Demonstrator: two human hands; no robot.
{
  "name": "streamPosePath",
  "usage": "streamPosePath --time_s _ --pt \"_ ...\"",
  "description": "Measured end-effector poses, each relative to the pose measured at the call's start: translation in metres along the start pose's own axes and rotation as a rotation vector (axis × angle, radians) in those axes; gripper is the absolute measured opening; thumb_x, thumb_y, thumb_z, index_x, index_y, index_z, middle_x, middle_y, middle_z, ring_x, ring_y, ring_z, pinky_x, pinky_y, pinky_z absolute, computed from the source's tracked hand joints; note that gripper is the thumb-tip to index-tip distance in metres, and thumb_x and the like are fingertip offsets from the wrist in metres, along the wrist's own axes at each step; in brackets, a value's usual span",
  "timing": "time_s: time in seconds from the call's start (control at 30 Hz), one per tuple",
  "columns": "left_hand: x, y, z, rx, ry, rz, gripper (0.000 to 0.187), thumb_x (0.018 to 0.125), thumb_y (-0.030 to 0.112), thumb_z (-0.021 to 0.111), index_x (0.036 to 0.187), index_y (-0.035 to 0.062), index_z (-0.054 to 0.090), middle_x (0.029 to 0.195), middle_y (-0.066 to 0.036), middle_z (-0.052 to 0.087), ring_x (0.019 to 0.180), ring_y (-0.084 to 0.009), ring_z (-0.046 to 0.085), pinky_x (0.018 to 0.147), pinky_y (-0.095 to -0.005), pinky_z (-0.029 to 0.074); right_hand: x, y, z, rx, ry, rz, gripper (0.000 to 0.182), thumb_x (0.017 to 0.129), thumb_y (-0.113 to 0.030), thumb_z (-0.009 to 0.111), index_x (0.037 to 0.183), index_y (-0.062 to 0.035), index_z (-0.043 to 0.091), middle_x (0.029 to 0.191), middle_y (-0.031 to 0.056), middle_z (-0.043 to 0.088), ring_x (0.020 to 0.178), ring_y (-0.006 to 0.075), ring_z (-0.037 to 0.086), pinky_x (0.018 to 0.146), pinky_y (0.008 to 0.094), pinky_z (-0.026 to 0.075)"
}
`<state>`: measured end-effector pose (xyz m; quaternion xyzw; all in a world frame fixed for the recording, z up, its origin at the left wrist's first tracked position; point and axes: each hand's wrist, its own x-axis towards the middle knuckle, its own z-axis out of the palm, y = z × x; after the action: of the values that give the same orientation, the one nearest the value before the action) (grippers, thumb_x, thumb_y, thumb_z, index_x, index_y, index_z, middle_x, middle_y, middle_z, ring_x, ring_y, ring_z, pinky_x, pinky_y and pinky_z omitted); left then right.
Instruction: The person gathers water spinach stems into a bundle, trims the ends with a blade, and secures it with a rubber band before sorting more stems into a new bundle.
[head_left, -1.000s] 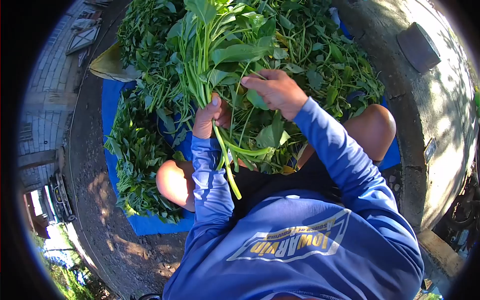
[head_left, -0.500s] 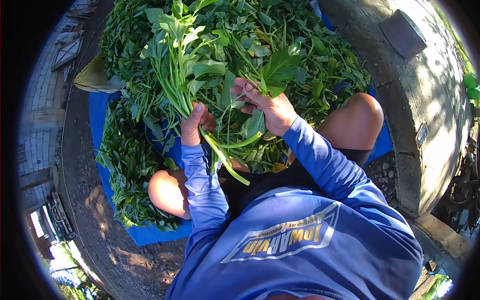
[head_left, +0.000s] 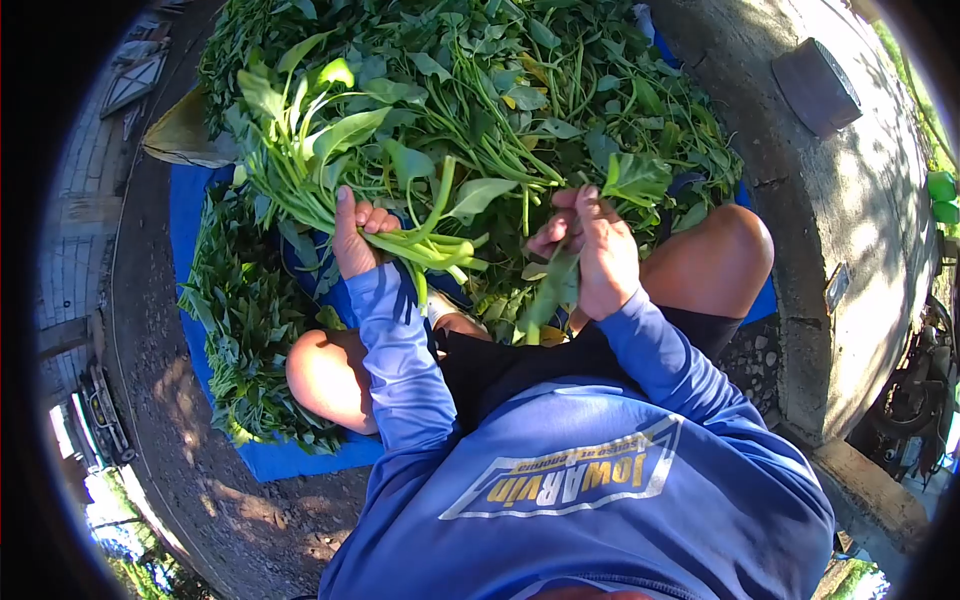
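My left hand (head_left: 362, 232) is closed round a bunch of leafy green stems (head_left: 300, 150), which look like water spinach. The leaves fan out up and to the left, while the thick cut ends (head_left: 440, 250) stick out to the right of my fist. My right hand (head_left: 600, 250) pinches a leafy sprig (head_left: 638, 178), with its leaf above the fingertips. Below those fingers hangs a blurred leaf (head_left: 550, 295). Just beyond both hands spreads a large heap of the same greens (head_left: 480, 90).
A blue tarp (head_left: 205, 330) lies under the heap, with a second pile of greens (head_left: 240, 320) along its left side. My bent knees flank the work. To the right rises a concrete ledge (head_left: 810, 250) bearing a dark round container (head_left: 816, 88).
The bunch in my left hand has swung left and tilted, its cut ends now pointing right. My right hand has moved right and slightly down, away from the bunch.
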<state>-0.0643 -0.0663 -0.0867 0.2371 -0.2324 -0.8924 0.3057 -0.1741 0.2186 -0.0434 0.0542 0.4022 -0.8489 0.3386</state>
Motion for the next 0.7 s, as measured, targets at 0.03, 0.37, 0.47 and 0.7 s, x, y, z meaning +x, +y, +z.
streamPosePath --time_s 0.03,0.37,0.47,0.7 --pt "0.005 0.009 -0.011 -0.026 -0.001 -0.014 0.039 0.102 0.037 0.072 0.075 0.0158 0.053 0.064 0.007 0.049 0.054 -0.0053 0.049 0.055 -0.0247 0.048 0.004 -0.018 -0.001 -0.129 0.082 -0.142 0.043 0.111 -0.040 0.053 0.113 0.0022 0.061 0.074 0.0068 0.059 0.064 0.0220 0.064 0.066 0.0404 0.059" --pt "0.006 0.009 0.001 0.157 0.004 -0.061 0.040 0.100 0.039 0.074 0.075 0.0187 0.051 0.065 0.007 0.045 0.055 -0.0056 0.045 0.056 -0.0253 0.046 0.162 -0.172 -0.094 -1.672 0.687 -0.639 0.064 0.087 -0.030 0.071 0.142 -0.0018 0.059 0.128 0.0231 0.070 0.119 0.0350 0.068 0.107 0.0432 0.051" --pt "0.004 -0.013 0.018 0.202 0.010 -0.102 0.040 0.100 0.036 0.074 0.074 0.0182 0.050 0.066 0.007 0.045 0.055 -0.0061 0.044 0.056 -0.0260 0.042 0.201 -0.073 -0.088 -1.670 -0.011 -0.057 0.033 0.082 -0.029 0.076 0.111 -0.0145 0.082 0.114 0.0100 0.079 0.106 0.0309 0.074 0.096 0.0380 0.057" --pt "0.002 -0.035 0.002 0.442 0.106 -0.079 0.030 0.092 0.032 0.084 0.089 0.0115 0.062 0.066 0.003 0.050 0.054 -0.0102 0.050 0.050 -0.0301 0.046 0.228 0.027 -0.102 -1.503 -0.151 -0.066 0.034 0.090 -0.029 0.073 0.116 -0.0075 0.078 0.112 0.0121 0.078 0.102 0.0260 0.073 0.096 0.0372 0.055"
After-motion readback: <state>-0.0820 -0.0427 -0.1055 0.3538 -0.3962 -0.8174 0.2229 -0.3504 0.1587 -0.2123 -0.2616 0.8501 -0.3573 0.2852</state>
